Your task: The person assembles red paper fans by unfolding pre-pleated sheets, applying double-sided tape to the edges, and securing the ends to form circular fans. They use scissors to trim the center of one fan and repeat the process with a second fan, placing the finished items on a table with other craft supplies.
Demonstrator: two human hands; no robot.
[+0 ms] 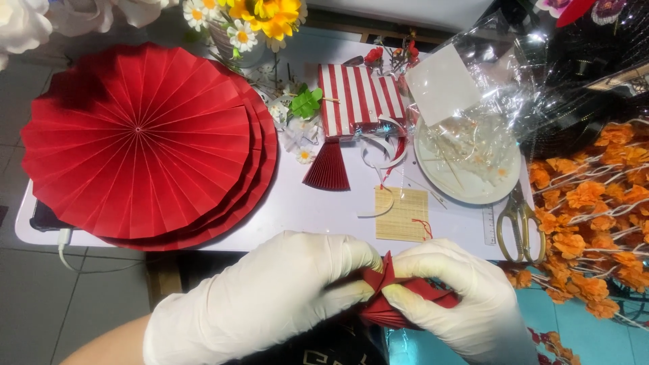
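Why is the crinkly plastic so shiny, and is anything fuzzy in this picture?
In the head view, the clear plastic wrap throws back white glare from the light above; the red paper fans look sharp and evenly lit; the left hand and right hand, in white gloves holding folded red paper, look slightly soft, and the white flowers in the corner are blurry.

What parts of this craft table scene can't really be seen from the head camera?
- Pleated red paper piece: mostly wrapped by the left hand and right hand; its full shape is hidden.
- Lower red paper fans: covered by the top fan.
- White plate: its contents blur behind crinkled clear cellophane.
- Orange flowers: cut off by the right edge.
- Dark device: hidden under the fans.
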